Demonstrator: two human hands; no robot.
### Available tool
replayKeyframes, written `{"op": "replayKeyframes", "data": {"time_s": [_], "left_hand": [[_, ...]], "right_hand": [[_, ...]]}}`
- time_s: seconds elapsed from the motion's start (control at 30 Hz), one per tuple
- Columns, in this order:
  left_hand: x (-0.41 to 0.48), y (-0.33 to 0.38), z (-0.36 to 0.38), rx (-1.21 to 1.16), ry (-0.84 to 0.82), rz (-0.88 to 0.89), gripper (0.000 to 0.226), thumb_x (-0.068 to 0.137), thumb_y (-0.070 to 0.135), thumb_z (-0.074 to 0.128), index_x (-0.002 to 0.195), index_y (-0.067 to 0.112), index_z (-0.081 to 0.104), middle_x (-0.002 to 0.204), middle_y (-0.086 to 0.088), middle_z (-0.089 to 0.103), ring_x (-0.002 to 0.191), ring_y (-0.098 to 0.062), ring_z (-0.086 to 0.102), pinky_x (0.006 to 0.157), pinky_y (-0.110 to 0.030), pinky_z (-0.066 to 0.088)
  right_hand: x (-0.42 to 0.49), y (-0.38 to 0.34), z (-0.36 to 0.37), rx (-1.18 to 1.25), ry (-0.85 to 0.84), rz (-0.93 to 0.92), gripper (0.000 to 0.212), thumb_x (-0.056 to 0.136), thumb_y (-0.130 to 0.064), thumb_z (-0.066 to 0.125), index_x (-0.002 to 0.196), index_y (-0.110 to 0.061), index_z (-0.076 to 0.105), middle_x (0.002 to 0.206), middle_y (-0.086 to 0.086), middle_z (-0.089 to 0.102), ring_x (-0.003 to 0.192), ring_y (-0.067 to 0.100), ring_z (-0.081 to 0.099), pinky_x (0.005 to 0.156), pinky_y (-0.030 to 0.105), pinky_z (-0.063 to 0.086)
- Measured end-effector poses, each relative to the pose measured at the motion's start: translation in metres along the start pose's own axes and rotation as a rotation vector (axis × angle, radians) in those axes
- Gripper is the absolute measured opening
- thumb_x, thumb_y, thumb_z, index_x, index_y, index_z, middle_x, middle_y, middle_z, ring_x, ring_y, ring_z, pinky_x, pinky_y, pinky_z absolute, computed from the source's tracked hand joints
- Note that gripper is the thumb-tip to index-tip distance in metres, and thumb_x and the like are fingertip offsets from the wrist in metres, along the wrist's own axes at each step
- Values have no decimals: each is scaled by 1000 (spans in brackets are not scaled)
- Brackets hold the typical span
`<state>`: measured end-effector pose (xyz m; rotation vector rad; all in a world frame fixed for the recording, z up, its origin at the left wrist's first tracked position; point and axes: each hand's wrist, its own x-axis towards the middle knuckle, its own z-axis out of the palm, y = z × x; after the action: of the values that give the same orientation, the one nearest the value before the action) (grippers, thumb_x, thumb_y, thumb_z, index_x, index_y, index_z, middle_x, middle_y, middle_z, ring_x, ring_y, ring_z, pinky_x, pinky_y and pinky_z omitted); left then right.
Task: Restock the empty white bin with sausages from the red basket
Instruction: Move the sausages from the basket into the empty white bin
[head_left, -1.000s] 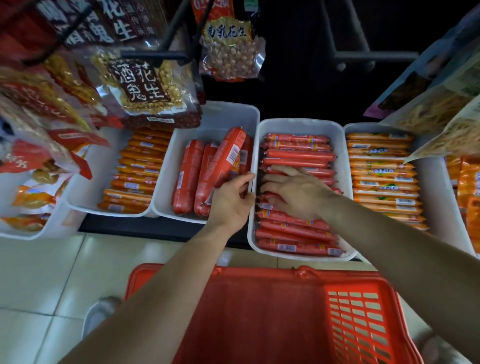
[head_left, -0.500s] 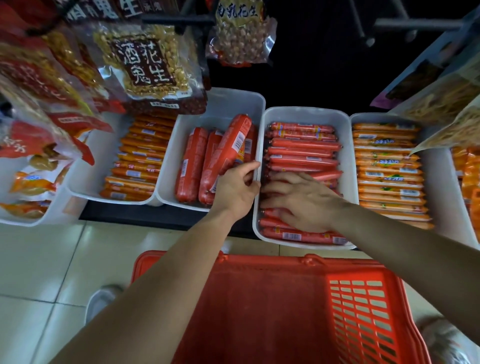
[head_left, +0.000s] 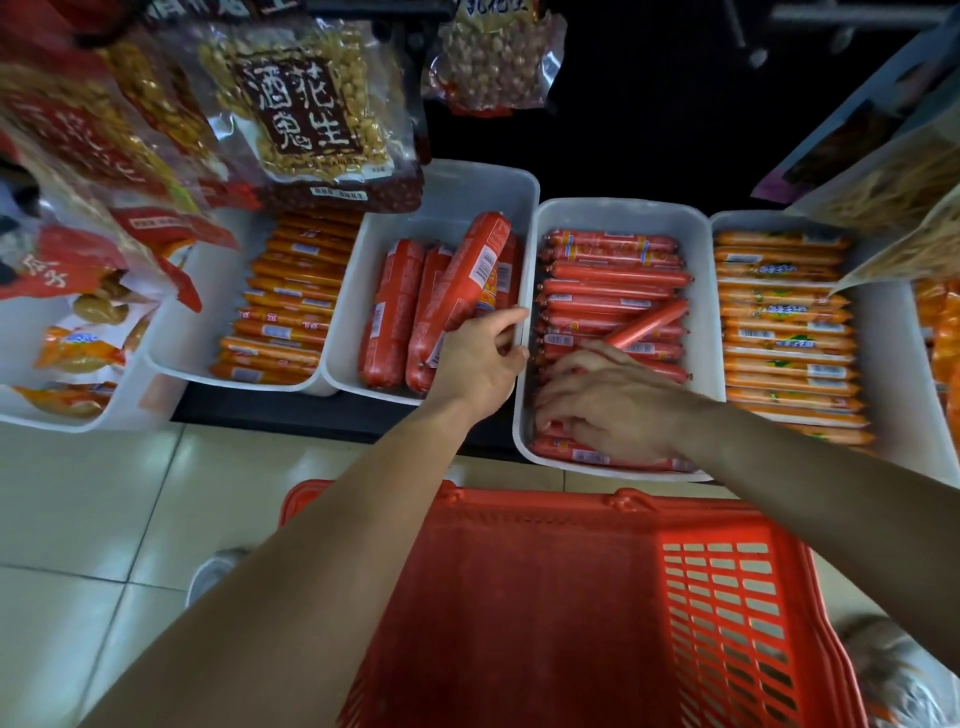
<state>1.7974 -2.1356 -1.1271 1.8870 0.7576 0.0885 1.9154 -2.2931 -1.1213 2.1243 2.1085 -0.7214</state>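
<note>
Sausages (head_left: 613, 275), thin red plastic-cased sticks, fill the white rectangular plastic bin (head_left: 623, 215) at 12 o'clock of the red mesh plastic basket (head_left: 571, 597). Left hand (head_left: 483, 364) grips the bin's 9 o'clock rim, likely steadying it; right hand (head_left: 623, 410), fingers spread and holding nothing, presses rows level.

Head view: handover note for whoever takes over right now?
Left hand grips the left rim of the white plastic bin. Right hand rests, fingers spread, on the thin red sausages at its near end.
Done: bin is nearly full; the red plastic basket shows no sausages.
To do: one slanted sausage lies across the rows; lay it straight.
</note>
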Motion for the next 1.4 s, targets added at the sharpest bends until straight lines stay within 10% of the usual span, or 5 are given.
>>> {"op": "replayKeyframes", "data": {"time_s": [0.47,0.6,0.77,1.17,1.4], "left_hand": [[-4,3,0,11,7,-5,50,95,5,61,143,19,53,142,-1,57,129,-13,54,104,-24,44],[-6,7,1,18,12,-26,49,95,6,61,142,19,54,141,-1,58,128,-12,55,102,-22,44],[-10,25,7,26,72,-28,47,93,14,66,138,20,56,137,2,59,128,-11,54,106,-27,43],[56,56,52,156,173,73,61,93,26,60,150,22,39,144,0,52,129,-16,53,110,-35,43],[77,45,76,388,12,40,66,103,15,43,160,17,11,168,2,0,153,-16,-3,124,-31,7]], "right_hand": [[-12,-19,-2,20,-3,6,35,101,-41,44,133,-48,55,151,-15,37,144,15,16,122,49,-4],[-19,-12,-1,158,199,0,36,93,-27,56,127,-36,62,140,-10,51,132,16,37,115,44,29],[-24,31,-8,-57,112,413,62,100,-50,33,157,-36,13,165,-3,11,150,24,10,122,46,13],[-15,65,2,-133,350,533,48,92,-46,56,135,-24,55,139,8,47,124,33,44,105,49,36],[-4,73,7,-185,230,578,76,97,-60,12,157,-19,-11,166,12,-12,153,29,-8,123,50,0]]}}
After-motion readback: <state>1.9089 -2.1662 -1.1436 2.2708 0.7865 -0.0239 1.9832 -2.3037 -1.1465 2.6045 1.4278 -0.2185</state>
